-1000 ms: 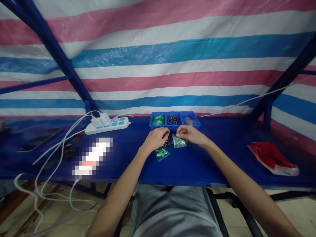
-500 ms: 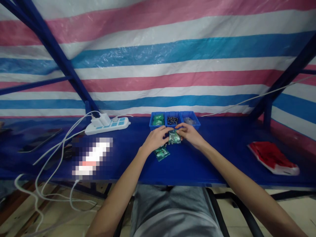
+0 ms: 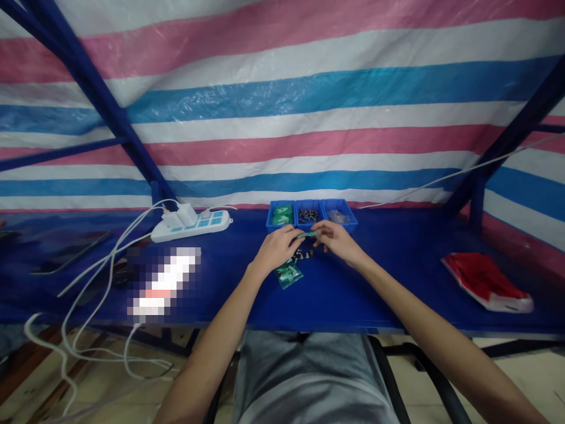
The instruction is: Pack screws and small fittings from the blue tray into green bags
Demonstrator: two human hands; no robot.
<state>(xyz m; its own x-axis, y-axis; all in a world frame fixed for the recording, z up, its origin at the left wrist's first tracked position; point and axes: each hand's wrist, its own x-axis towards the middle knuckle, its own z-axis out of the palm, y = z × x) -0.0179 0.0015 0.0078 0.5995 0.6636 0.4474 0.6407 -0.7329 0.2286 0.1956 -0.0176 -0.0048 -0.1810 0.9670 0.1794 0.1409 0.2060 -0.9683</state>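
Between my two hands a small green plastic packet (image 3: 309, 234) is held up, turned nearly edge-on to me. My left hand (image 3: 279, 248) pinches its left end, and my right hand (image 3: 338, 240) grips its right end. Small dark and shiny pieces, perhaps screws (image 3: 304, 254), lie on the table just under the held packet. Another green packet (image 3: 289, 275) rests flat on the table below my left hand. Right behind my hands stand three joined blue bins: green packets (image 3: 282, 214) in the left, small dark screw-like parts (image 3: 308, 215) in the middle, clear bits (image 3: 338, 217) in the right.
On the left of the blue table (image 3: 379, 300) are a white power strip (image 3: 194, 224) with looping cables, a dark flat device (image 3: 70, 252) and a blurred-out object (image 3: 165, 282). A red and white package (image 3: 488, 281) lies at the right.
The packet between my hands has tilted from facing me to nearly edge-on. More of the small loose pieces on the table now show beneath it. My hands stay in nearly the same place.
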